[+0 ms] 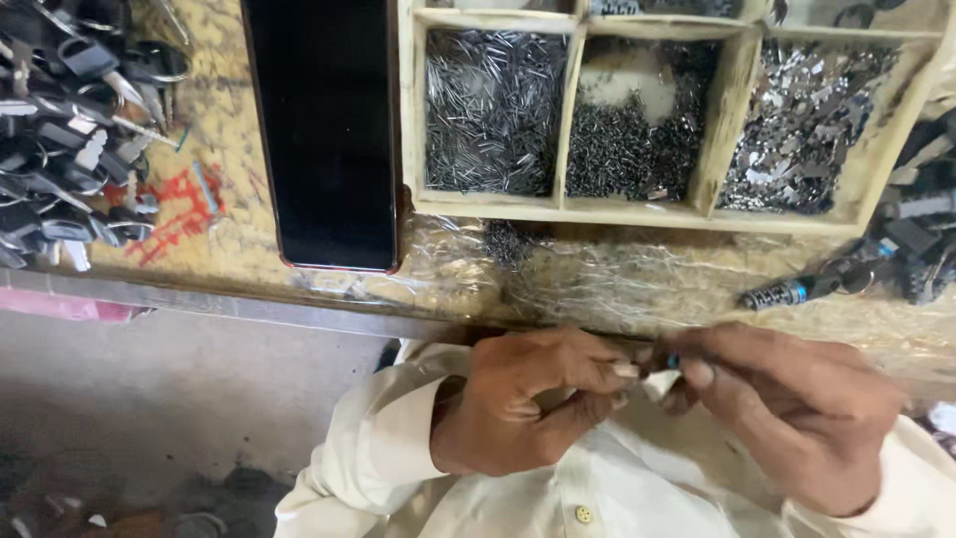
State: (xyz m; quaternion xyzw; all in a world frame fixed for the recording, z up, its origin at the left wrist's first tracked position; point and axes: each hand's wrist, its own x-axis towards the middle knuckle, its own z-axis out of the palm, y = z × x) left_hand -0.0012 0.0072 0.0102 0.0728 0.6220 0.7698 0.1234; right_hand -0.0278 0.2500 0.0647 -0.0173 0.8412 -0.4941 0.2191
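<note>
Left hand (528,399) and right hand (787,408) meet fingertip to fingertip just below the workbench's (299,259) near edge, pinched together on a tiny blue-tipped part (673,361) above a cream shirt (597,498). Mostly hidden, it looks light, stiff and easily dropped, best nipped by its ends. Beyond lie a wooden tray (732,100) of metal pins, a dark phone (324,130) and keys (70,130) at the left corner
</note>
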